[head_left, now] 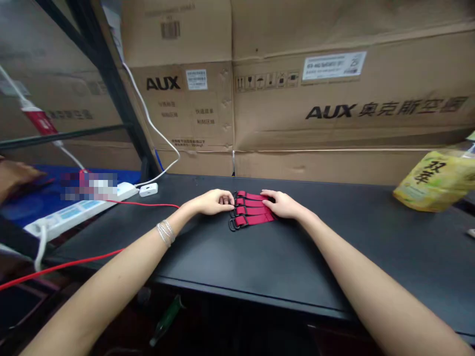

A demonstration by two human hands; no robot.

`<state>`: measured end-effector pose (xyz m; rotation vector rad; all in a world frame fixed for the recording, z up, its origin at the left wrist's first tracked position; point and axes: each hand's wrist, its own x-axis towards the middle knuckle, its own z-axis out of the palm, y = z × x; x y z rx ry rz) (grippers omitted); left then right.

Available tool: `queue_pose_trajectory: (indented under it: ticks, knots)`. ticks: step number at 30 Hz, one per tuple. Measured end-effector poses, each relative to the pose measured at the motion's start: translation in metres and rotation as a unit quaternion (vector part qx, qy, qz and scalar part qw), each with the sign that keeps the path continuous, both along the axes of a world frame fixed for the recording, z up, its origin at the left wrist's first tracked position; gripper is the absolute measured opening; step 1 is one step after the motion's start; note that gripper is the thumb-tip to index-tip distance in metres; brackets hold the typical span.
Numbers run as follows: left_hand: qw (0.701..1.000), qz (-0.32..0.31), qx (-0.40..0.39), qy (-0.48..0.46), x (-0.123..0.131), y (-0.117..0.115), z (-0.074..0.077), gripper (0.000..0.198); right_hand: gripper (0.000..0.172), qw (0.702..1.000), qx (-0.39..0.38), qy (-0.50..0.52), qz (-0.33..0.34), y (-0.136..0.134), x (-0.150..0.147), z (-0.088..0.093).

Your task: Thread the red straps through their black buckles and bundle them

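Observation:
Several red straps (256, 210) with black buckles and rings lie side by side on the black tabletop, their buckle ends to the left. My left hand (215, 201) is closed, fingers curled and thumb and forefinger at the black buckle (234, 200) of one of the farther straps. A silvery bracelet circles that wrist. Over the right ends of the straps rests my right hand (284, 203), its fingers stretched out and touching the far straps. The hand hides part of those right ends.
Large cardboard boxes (334, 138) stand behind the black tabletop (252, 262). At left are a white power strip (85, 207), a small white adapter (149, 189), a red cable (148, 203) and a black metal frame (126, 99). A yellow pouch (430, 183) stands at right.

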<state>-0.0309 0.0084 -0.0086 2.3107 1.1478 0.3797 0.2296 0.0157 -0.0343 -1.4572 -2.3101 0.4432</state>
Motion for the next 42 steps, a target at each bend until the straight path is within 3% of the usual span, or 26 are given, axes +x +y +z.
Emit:
queue_pose_trajectory:
  ticks: [42]
  knots:
    - [1.0, -0.006, -0.013, 0.006, 0.0005, -0.002, 0.0031, 0.031, 0.042, 1.0, 0.0, -0.006, -0.002, -0.0016, -0.0009, 0.0011]
